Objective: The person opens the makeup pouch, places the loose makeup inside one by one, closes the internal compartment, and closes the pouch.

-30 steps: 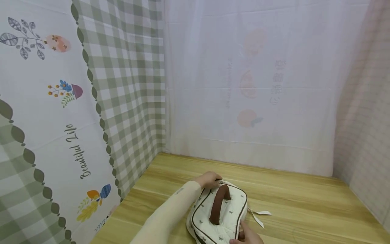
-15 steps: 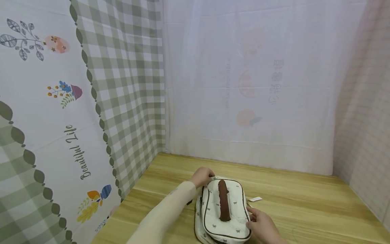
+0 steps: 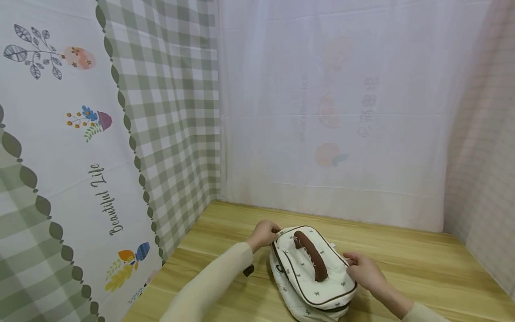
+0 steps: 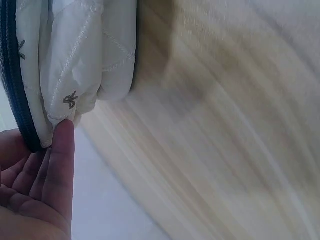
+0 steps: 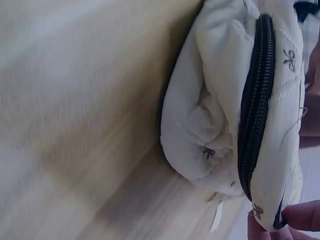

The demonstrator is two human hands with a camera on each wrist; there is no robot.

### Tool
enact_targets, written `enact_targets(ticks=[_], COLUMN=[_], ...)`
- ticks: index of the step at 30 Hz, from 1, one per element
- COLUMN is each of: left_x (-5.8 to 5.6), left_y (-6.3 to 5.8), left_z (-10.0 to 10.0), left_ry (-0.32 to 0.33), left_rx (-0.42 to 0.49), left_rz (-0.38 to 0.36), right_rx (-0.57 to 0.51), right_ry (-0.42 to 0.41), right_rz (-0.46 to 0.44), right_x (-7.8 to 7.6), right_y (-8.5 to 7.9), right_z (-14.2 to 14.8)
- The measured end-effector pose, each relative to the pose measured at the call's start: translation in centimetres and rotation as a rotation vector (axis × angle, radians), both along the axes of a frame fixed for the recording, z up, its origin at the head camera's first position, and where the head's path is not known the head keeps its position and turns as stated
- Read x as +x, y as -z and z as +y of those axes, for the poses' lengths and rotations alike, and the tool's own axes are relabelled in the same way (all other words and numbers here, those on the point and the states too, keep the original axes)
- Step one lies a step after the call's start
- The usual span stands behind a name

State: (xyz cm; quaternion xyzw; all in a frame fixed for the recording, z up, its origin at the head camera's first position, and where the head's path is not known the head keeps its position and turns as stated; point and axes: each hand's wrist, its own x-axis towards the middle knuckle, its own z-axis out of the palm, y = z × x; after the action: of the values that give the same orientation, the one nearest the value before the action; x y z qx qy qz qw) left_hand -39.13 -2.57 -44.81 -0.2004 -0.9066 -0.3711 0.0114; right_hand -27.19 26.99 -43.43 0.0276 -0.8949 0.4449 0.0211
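A white quilted cosmetic bag (image 3: 299, 279) with small bow prints, dark piping and a brown top handle (image 3: 311, 257) rests on the wooden table. Its far left corner is pinched by my left hand (image 3: 264, 233); in the left wrist view, thumb and finger meet at that corner beside the dark zipper (image 4: 20, 95). On the opposite side, my right hand (image 3: 365, 270) pinches the edge of the bag's lid. The right wrist view shows the closed-looking black zipper (image 5: 257, 105) along the side and creased fabric below it. The bag's inside is hidden.
The wooden table (image 3: 402, 268) runs back to a pale hanging cloth (image 3: 330, 112). At the left hangs a green checked cloth (image 3: 169, 98) with printed plants. A small black piece (image 3: 248, 270) shows beside the left sleeve. A white tag (image 5: 216, 216) sticks out from the bag.
The bag has turned counter-clockwise, its handle now slanting from upper left to lower right. My right hand has moved up and right along with its edge; the left stays near the same corner.
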Motion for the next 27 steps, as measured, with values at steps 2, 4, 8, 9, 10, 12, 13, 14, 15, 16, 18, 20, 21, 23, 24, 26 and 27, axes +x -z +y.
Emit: enact_targets(ticks=[2,4,8,9,10,12,13,14,15,16,18,20,21,23,24,26,27], left_x=[0.2,0.5,1.3,1.6,1.8,2.3,2.5,2.7,2.8,3.0,3.2,3.3,3.3,3.1,3.0,2.6,2.4], left_y=[0.1,0.2,0.3,0.3,0.4,0.5,0.5,0.6,0.7,0.7,0.8,0.9,1.0,1.1,1.1,1.1,1.1], left_z=[-0.1,-0.2,-0.3,-0.3,-0.3,-0.3,-0.3,-0.3,-0.3,-0.4,-0.4,-0.5,-0.6,-0.7,-0.7,-0.6,-0.5], left_ry=[-0.006,-0.012,-0.044,-0.053,-0.059,-0.067,-0.068,-0.065,-0.062,-0.058,-0.052,-0.052,-0.056,-0.07,-0.081,-0.098,-0.101], left_rx=[0.022,0.041,0.073,0.075,0.079,0.078,0.08,0.084,0.088,0.093,0.107,0.107,0.097,0.062,0.046,0.012,0.0], left_rz=[-0.006,-0.003,-0.02,-0.029,-0.038,-0.053,-0.068,-0.074,-0.081,-0.092,-0.116,-0.126,-0.13,-0.126,-0.119,-0.104,-0.093], right_rx=[0.022,0.058,0.143,0.162,0.175,0.191,0.2,0.203,0.209,0.209,0.211,0.208,0.206,0.205,0.21,0.221,0.224], right_ry=[-0.013,-0.027,-0.039,-0.041,-0.042,-0.046,-0.048,-0.048,-0.051,-0.052,-0.049,-0.051,-0.052,-0.051,-0.042,-0.024,-0.016], right_rz=[0.013,0.036,0.091,0.106,0.118,0.128,0.133,0.133,0.136,0.134,0.132,0.129,0.13,0.138,0.145,0.156,0.152], right_x=[-0.5,-1.0,-2.2,-2.5,-2.7,-3.2,-3.4,-3.6,-3.8,-3.9,-4.1,-4.1,-4.0,-3.8,-3.6,-3.1,-2.8], right_y=[0.0,0.0,0.1,0.2,0.3,0.5,0.7,0.8,0.9,1.0,1.2,1.4,1.4,1.5,1.5,1.4,1.3], right_z=[0.5,1.0,1.8,2.0,2.2,2.5,2.6,2.7,2.8,2.8,2.9,3.1,3.2,3.4,3.6,3.9,4.0])
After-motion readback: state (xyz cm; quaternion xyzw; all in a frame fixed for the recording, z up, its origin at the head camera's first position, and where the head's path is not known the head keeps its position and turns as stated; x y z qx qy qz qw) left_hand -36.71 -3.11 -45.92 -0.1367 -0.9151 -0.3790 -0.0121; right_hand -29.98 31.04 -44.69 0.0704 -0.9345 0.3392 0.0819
